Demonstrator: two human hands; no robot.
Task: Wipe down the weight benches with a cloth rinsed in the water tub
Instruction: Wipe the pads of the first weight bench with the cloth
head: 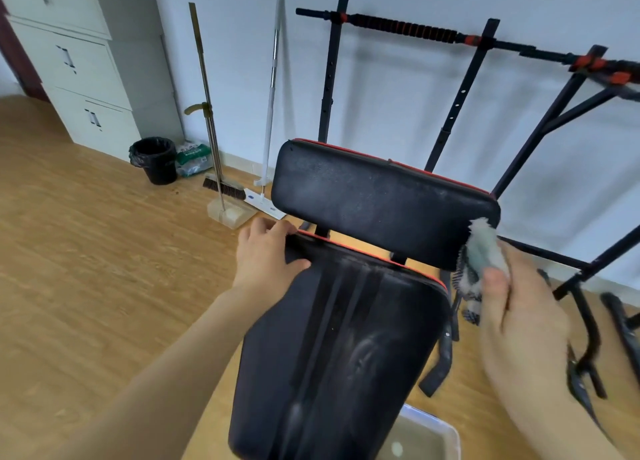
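- While the cloth [483,251] (grey-green, with a frayed edge) touches the right end of the upper pad [381,199], the right hand [519,321] holds it bunched between thumb and fingers; this hand is motion-blurred.
- The left hand [263,251] grips the top left corner of the lower pad [339,338], thumb on the face and fingers curled over the edge.
- Both pads are black with red piping; the upper pad stands just above the lower pad, with a narrow gap between them.
- The water tub [426,435] sits on the floor [86,251] at the lower right of the lower pad, partly hidden by it.
- A black rack [446,130] carrying a bar [401,28] stands behind the pads, against the wall.
- A broom [221,185] and a flat mop [265,201] lean on the wall at left, near a black bin [156,159] and a cabinet [86,78].
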